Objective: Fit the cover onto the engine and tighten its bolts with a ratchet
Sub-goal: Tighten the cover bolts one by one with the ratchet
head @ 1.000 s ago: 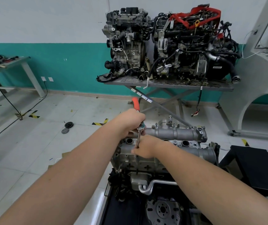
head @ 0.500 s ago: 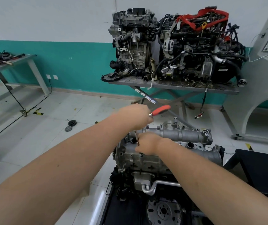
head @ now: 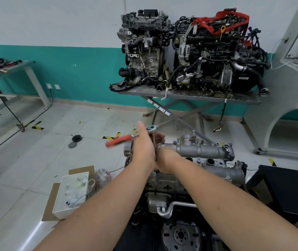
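Red-handled ratchet (head: 126, 138) sits gripped in the left hand (head: 143, 149), handle pointing left; right hand (head: 164, 160) steadies its upright shaft above the cover (head: 202, 151).

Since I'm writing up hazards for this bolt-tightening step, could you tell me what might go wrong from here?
1. The ratchet sits high on a long extension; a tilt could slip it off the bolt.
2. The right hand steadies the extension close to the cover; a slip could pinch fingers.
3. The left hand sweeps the handle fast; knuckles could hit the engine.

Both forearms reach forward, left hand (head: 143, 147) raised beside curled right hand (head: 165, 161).
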`<state>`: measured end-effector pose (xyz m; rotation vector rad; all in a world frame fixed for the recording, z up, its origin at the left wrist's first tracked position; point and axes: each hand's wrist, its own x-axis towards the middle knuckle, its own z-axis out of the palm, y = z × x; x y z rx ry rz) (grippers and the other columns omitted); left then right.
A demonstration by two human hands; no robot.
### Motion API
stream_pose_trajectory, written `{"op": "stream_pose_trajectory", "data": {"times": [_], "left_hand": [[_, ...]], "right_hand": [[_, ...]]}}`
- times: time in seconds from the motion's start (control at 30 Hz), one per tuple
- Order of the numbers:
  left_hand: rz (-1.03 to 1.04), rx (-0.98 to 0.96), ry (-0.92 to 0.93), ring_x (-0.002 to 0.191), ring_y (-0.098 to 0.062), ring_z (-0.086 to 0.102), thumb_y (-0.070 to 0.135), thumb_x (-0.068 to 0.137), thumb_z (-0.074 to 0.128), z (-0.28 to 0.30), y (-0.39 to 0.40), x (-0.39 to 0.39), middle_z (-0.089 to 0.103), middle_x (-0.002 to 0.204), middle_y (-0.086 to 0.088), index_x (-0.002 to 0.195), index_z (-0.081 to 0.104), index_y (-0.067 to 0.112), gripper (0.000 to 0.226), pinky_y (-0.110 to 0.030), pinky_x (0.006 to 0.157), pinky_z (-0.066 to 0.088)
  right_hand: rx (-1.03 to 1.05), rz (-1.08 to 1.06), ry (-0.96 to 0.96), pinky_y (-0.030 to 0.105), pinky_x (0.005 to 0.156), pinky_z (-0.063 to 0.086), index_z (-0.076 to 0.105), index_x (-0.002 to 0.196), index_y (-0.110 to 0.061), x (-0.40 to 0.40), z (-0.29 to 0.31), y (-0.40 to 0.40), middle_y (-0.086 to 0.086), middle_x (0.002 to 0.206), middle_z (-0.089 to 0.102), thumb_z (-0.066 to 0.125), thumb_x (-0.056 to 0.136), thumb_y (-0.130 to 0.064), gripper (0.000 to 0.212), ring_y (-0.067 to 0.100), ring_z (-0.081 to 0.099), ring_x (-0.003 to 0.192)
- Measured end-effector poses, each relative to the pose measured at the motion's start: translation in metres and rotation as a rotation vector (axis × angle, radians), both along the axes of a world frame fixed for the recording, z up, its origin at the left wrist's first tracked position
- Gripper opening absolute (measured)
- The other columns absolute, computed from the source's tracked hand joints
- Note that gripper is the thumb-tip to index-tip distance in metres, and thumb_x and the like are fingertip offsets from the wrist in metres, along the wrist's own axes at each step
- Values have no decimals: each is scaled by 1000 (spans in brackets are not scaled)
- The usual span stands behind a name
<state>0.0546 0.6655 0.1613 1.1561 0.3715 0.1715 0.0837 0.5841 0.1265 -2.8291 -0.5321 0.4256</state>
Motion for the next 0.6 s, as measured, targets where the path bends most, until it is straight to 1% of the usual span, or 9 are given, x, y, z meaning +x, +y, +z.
{"op": "stream_pose_trajectory", "data": {"times": [0.03, 0.07, 0.1, 0.2, 0.3, 0.37, 0.43, 0.5, 0.6], "left_hand": [[-35, -107, 63, 60, -12, 68, 60, 101, 37, 3, 4, 2, 70, 66, 0, 81, 74, 19, 59, -25, 54, 51], [-68, -114, 140, 57, -13, 67, 54, 101, 43, 5, 10, 7, 68, 63, 1, 81, 71, 14, 53, -23, 50, 50], [-120, -94, 200, 57, -14, 67, 47, 101, 46, 8, 16, 10, 66, 62, 1, 83, 69, 13, 44, -25, 51, 50], [-322, 235, 292, 64, -16, 72, 33, 96, 46, 32, 31, 11, 68, 65, 2, 85, 63, 16, 26, -34, 65, 50], [-473, 525, 375, 65, -17, 73, 20, 89, 43, 48, 32, 12, 69, 63, 1, 81, 57, 14, 17, -31, 64, 49], [-517, 674, 385, 56, -17, 69, 16, 87, 42, 54, 29, 13, 70, 64, -1, 81, 53, 12, 13, -33, 67, 46], [-541, 817, 371, 44, -13, 62, 16, 90, 42, 56, 26, 16, 71, 65, -2, 86, 53, 11, 13, -34, 69, 45], [-579, 920, 369, 41, -12, 60, 16, 92, 41, 59, 20, 16, 72, 65, -1, 93, 56, 10, 15, -35, 71, 44], [-605, 982, 340, 39, -11, 59, 15, 94, 40, 61, 11, 14, 72, 66, 0, 100, 60, 7, 23, -34, 67, 42]], "right_hand": [[-37, 32, -9, 35, 77, 45, 64, 111, -8, -1, 1, 1, 11, 102, 66, 55, 96, -29, 28, 21, 51, 84], [-84, 67, -14, 34, 74, 44, 63, 106, -7, 0, -2, 2, 10, 95, 63, 54, 97, -31, 27, 21, 51, 82], [-104, 72, 10, 32, 71, 42, 61, 99, -7, -3, 1, 1, 8, 86, 60, 54, 97, -33, 26, 22, 51, 80], [-72, 68, 47, 30, 59, 41, 61, 93, -9, -3, 3, -4, 6, 76, 57, 54, 98, -37, 29, 21, 54, 70], [-135, 89, 20, 30, 55, 41, 56, 76, -11, -7, -1, -7, 4, 74, 57, 47, 98, -42, 39, 20, 54, 66], [-117, 43, 22, 31, 55, 42, 48, 68, -18, -9, -7, -7, 0, 72, 54, 47, 95, -44, 38, 18, 53, 64], [-79, -17, 70, 31, 53, 39, 44, 65, -22, -8, -10, -6, -1, 71, 52, 47, 92, -43, 34, 18, 52, 64], [-64, -20, 124, 31, 56, 38, 40, 66, -24, -6, -10, -6, -3, 72, 48, 45, 91, -40, 30, 20, 51, 69], [-65, -14, 196, 35, 70, 38, 37, 68, -26, -5, -9, -6, -4, 75, 43, 41, 93, -39, 29, 23, 49, 81]]}}
